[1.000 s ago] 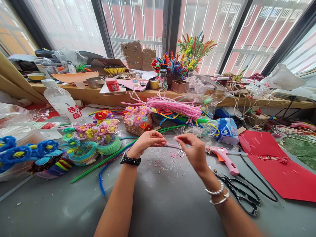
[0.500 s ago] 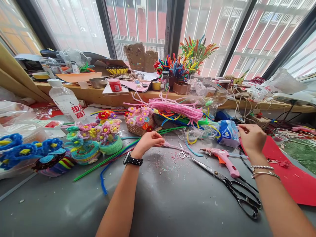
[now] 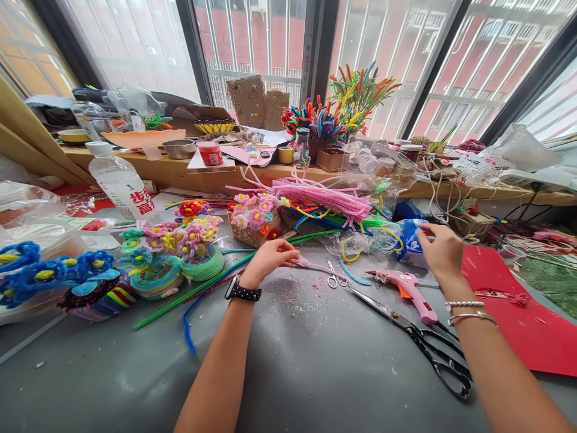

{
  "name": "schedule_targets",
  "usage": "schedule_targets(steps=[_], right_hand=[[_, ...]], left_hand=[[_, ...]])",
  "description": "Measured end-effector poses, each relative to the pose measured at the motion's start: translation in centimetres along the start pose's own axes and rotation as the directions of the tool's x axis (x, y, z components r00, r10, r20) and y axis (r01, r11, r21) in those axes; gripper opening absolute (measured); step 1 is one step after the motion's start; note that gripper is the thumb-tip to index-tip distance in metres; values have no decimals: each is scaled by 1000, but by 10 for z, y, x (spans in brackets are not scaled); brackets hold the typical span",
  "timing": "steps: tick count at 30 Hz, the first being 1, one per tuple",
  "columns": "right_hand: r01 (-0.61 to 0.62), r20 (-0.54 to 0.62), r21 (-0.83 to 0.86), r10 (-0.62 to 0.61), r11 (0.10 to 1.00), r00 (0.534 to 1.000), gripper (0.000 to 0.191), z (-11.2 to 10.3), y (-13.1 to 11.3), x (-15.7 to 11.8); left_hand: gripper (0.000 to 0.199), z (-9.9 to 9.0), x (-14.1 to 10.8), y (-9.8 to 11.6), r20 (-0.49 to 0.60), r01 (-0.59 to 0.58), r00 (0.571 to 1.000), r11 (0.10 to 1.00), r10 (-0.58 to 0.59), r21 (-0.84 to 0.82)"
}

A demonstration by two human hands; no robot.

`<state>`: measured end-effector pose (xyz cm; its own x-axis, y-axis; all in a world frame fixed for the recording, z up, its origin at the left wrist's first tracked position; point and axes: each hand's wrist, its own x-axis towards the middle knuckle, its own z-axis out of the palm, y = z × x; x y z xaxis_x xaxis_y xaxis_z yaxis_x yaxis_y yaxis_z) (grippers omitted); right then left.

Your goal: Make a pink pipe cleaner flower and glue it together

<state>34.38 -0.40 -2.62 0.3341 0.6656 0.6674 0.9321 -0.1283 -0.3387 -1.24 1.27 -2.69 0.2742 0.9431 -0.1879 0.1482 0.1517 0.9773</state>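
Observation:
My left hand (image 3: 274, 260), with a black watch on its wrist, pinches the end of a pink pipe cleaner (image 3: 321, 266) over the grey table. Small scissors (image 3: 333, 278) lie just beyond that strand. On the right, my right hand (image 3: 439, 249) is raised in front of a blue packet (image 3: 411, 243), thumb and forefinger a little apart, with nothing visible between them. Below it are a pink glue gun (image 3: 412, 291) and large black-handled scissors (image 3: 417, 337), both lying on the table.
Pipe-cleaner flower pots (image 3: 201, 255) and blue flowers (image 3: 58, 270) stand at the left, by a water bottle (image 3: 119, 183). A pink pipe-cleaner bundle (image 3: 327, 198) lies at the back centre. Red sheet (image 3: 518, 313) at right; green pipe cleaners (image 3: 193, 300) in front of the pots.
My right hand has moved left, in front of the blue packet. My left hand stays nearly in place with the pink pipe cleaner.

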Motion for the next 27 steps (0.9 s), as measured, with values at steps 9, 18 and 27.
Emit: schedule_targets(steps=[9, 18, 27], right_hand=[[441, 603, 236, -486, 866, 632, 16, 31, -128, -66], [433, 578, 143, -431, 890, 693, 16, 41, -159, -80], [142, 342, 551, -378, 822, 860, 10, 14, -165, -92]], left_hand=[[23, 2, -1, 3, -57, 0, 998, 999, 2, 50], [27, 1, -1, 3, -85, -35, 996, 998, 38, 44], [31, 19, -4, 9, -15, -111, 994, 991, 110, -72]])
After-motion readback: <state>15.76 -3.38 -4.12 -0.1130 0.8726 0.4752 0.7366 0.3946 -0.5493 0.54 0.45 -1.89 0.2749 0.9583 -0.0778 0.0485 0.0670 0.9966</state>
